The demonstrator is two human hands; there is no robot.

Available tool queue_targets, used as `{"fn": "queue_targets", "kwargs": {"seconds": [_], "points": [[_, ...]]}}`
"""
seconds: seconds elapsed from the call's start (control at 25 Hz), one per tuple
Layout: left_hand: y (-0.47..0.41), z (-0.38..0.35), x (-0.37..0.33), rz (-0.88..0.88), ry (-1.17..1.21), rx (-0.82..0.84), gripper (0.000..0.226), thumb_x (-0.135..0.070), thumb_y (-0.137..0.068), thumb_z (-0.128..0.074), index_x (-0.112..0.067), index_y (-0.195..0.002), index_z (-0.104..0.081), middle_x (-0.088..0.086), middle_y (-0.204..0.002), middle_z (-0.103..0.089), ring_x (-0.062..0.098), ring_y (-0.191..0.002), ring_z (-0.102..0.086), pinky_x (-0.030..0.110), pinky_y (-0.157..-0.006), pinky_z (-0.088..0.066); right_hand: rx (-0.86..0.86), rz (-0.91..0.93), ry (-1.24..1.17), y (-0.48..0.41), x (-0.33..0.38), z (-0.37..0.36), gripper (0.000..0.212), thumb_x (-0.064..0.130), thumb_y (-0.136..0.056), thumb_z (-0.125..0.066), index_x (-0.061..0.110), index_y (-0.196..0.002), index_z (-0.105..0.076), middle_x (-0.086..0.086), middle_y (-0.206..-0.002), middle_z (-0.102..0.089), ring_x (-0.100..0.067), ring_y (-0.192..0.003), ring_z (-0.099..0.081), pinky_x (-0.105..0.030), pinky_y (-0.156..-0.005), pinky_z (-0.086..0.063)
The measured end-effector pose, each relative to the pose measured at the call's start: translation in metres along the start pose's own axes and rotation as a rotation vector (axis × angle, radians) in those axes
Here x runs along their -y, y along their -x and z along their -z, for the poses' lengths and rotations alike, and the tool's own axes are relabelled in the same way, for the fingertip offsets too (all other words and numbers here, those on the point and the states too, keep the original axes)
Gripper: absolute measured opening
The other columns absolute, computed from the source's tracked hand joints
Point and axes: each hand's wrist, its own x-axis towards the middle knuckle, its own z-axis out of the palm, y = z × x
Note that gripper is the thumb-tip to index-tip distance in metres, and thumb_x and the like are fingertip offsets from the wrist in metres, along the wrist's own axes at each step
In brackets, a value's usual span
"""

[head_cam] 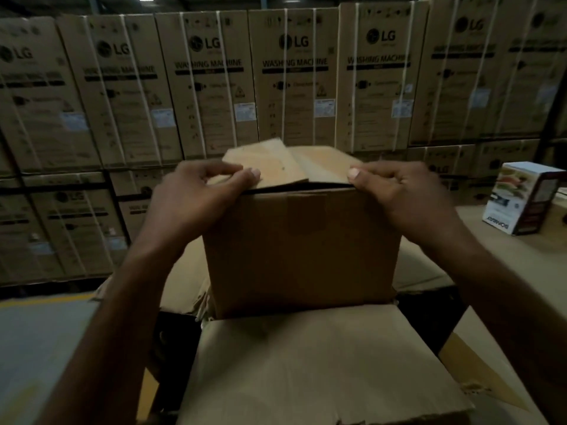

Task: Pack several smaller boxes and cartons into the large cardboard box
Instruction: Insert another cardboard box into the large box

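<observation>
A plain brown cardboard box [302, 250] stands upright in the middle of the view, its lower part sunk between the spread flaps of a large cardboard box [310, 363] below it. My left hand [199, 194] grips the upright box's top left corner, thumb lying on a loose top flap [267, 164]. At the top right corner, my right hand [399, 194] holds the box with the thumb on its upper edge. A small printed carton [521, 199] stands at the right on a cardboard surface.
A wall of stacked LG washing machine cartons [291, 81] fills the background. Grey floor with a yellow line [43, 302] lies at the left. Flattened cardboard [506, 271] stretches to the right under the printed carton.
</observation>
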Motion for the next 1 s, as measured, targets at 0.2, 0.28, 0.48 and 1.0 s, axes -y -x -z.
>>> {"fn": "queue_targets", "kwargs": {"seconds": [0.2, 0.28, 0.48, 1.0], "points": [[-0.014, -0.033, 0.029, 0.09, -0.073, 0.154, 0.054, -0.069, -0.083, -0.064, -0.039, -0.128, -0.067, 0.0, -0.149, -0.053, 0.024, -0.131, -0.052, 0.046, -0.101, -0.05, 0.105, -0.13, 0.019, -0.004, -0.036, -0.027, 0.039, 0.057, -0.094, -0.061, 0.039, -0.127, -0.072, 0.009, -0.139, -0.064, -0.016, -0.12, -0.057, -0.048, -0.101, -0.05], [-0.019, -0.04, 0.038, 0.109, -0.096, 0.208, 0.054, -0.071, -0.082, -0.064, -0.04, -0.127, -0.068, -0.002, -0.149, -0.053, 0.024, -0.132, -0.05, 0.047, -0.102, -0.049, 0.16, -0.145, 0.045, -0.004, -0.044, -0.034, 0.04, 0.056, -0.093, -0.061, 0.039, -0.128, -0.072, 0.011, -0.139, -0.065, -0.016, -0.125, -0.056, -0.046, -0.105, -0.047], [-0.007, -0.05, 0.066, 0.043, -0.425, 0.352, 0.067, -0.078, -0.083, -0.053, -0.04, -0.137, -0.061, 0.005, -0.138, -0.063, 0.018, -0.104, -0.058, 0.033, -0.082, -0.046, 0.362, -0.11, 0.354, 0.008, -0.05, -0.044, 0.049, 0.06, -0.097, -0.057, 0.039, -0.141, -0.061, 0.009, -0.15, -0.056, -0.019, -0.133, -0.052, -0.034, -0.096, -0.041], [-0.011, -0.038, 0.06, 0.018, -0.316, 0.416, 0.061, -0.062, -0.094, -0.053, -0.035, -0.148, -0.049, 0.002, -0.155, -0.047, 0.024, -0.136, -0.049, 0.037, -0.097, -0.045, 0.602, 0.009, 0.343, -0.026, -0.01, -0.091, 0.04, 0.025, -0.105, -0.05, 0.027, -0.144, -0.059, 0.002, -0.142, -0.062, -0.018, -0.121, -0.058, -0.031, -0.093, -0.048]]}}
